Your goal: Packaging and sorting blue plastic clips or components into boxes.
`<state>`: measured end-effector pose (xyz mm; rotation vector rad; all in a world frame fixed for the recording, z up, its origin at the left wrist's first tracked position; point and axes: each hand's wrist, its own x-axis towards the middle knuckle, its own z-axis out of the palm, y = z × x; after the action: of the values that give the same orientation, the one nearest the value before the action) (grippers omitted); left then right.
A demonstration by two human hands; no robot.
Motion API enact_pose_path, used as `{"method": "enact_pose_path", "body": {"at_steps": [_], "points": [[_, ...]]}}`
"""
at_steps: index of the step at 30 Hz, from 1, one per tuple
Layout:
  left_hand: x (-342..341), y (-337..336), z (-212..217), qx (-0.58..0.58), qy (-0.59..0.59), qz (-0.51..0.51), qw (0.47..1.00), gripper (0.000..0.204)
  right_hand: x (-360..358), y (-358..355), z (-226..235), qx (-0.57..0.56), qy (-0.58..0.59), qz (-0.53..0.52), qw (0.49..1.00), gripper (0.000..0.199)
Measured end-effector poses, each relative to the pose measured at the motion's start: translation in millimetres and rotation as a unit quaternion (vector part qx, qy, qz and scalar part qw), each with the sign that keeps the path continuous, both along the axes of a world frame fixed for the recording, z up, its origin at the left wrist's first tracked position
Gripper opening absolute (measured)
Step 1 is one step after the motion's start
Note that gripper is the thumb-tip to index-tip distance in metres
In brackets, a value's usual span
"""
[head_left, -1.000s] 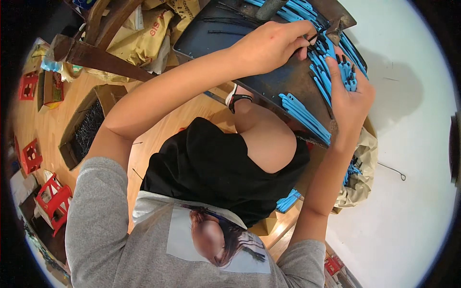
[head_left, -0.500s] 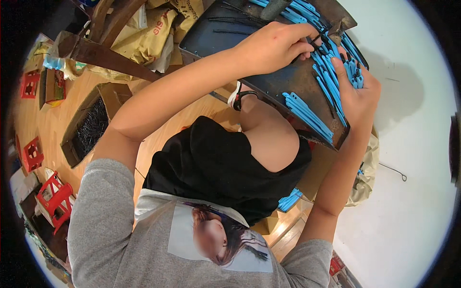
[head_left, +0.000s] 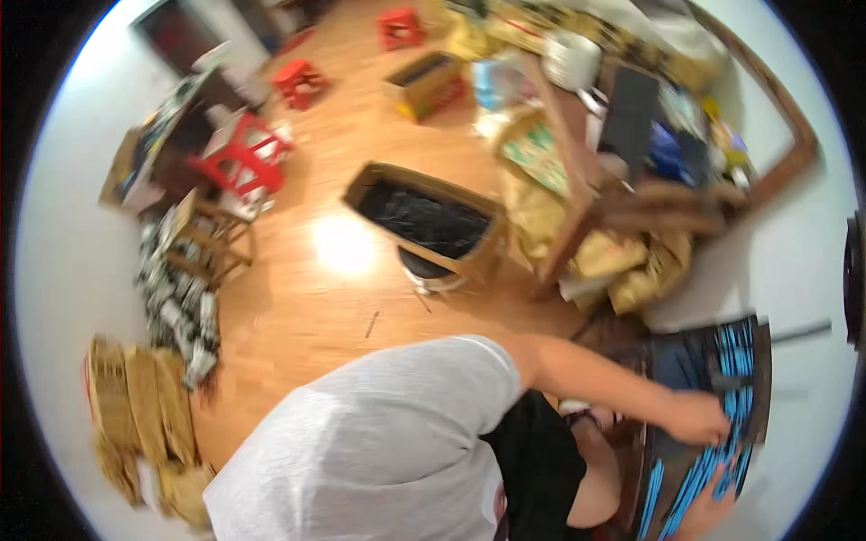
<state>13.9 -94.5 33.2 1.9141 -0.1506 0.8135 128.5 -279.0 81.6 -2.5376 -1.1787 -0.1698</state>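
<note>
Slim blue plastic strips lie in rows on a dark work table at the lower right. My left hand reaches over them from the left, its fingers closed in a pinch; blur hides what is between them. At the lower edge, my right hand is curled around a few blue strips, its thumb pointing up. Another row of blue strips lies at the far side of the table, beside a dark rod. Thin black pieces on the table are too blurred to make out.
A cardboard box with black contents stands on the wooden floor. Beyond it are a smaller box and red stools. A wooden frame with yellow sacks stands left of the table, a white wall to its right.
My view has swung left, so the table and both hands now appear at the lower right and more of the floor shows. Both hands remain over the blue strips.
</note>
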Motion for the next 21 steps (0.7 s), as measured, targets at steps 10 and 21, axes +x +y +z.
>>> {"method": "enact_pose_path", "body": {"at_steps": [10,21], "points": [[10.1,-1.3,-37.4,-0.050,-0.046,-0.051,0.996,0.015,-0.2,0.4,-48.5,0.033,-0.199,0.028,0.979,0.040],[92.6,-12.5,-68.6,0.022,-0.073,-0.026,0.997,0.019,5.4,38.8,-49.2,0.052,-0.147,0.002,0.988,0.052]]}}
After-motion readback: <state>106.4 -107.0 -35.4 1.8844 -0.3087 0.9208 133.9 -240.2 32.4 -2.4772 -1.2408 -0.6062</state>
